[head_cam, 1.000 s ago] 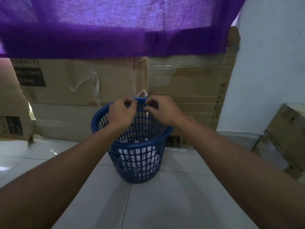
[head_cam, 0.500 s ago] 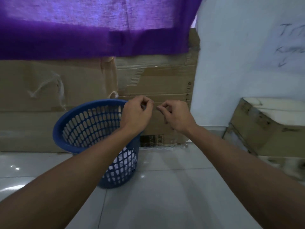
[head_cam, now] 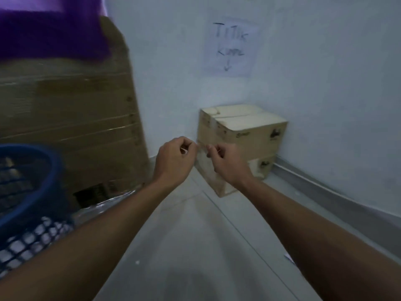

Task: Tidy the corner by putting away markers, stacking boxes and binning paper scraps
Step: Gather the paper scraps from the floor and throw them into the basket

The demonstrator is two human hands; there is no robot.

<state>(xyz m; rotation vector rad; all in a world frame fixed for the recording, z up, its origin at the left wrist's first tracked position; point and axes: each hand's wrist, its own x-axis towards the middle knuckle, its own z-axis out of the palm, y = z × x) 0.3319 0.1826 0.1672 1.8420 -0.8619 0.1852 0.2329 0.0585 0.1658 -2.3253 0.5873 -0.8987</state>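
Both arms reach forward over a pale tiled floor (head_cam: 195, 246) toward a room corner; left hand (head_cam: 173, 161) curled, thumb and forefinger pressed together on something small and pale, too small to identify; right hand (head_cam: 225, 164) likewise curled, fingertips pinched, a thin pale sliver just visible between them; the two hands nearly touch, held in the air in front of the stacked boxes. Two cardboard boxes (head_cam: 243, 135) sit one atop the other in the corner, against the white wall (head_cam: 325, 105), upper box closed with flaps meeting along a seam. Handwritten paper sign (head_cam: 231, 46) is fixed on the wall above them, with an arrow pointing down. Blue plastic mesh basket (head_cam: 23, 192) at the left edge, blurred, white scraps showing through its lattice; behind it a large cardboard carton (head_cam: 76, 127), with purple cloth (head_cam: 50, 29) hanging over its top. A small paper scrap (head_cam: 289, 257) lies on the floor by the right forearm.
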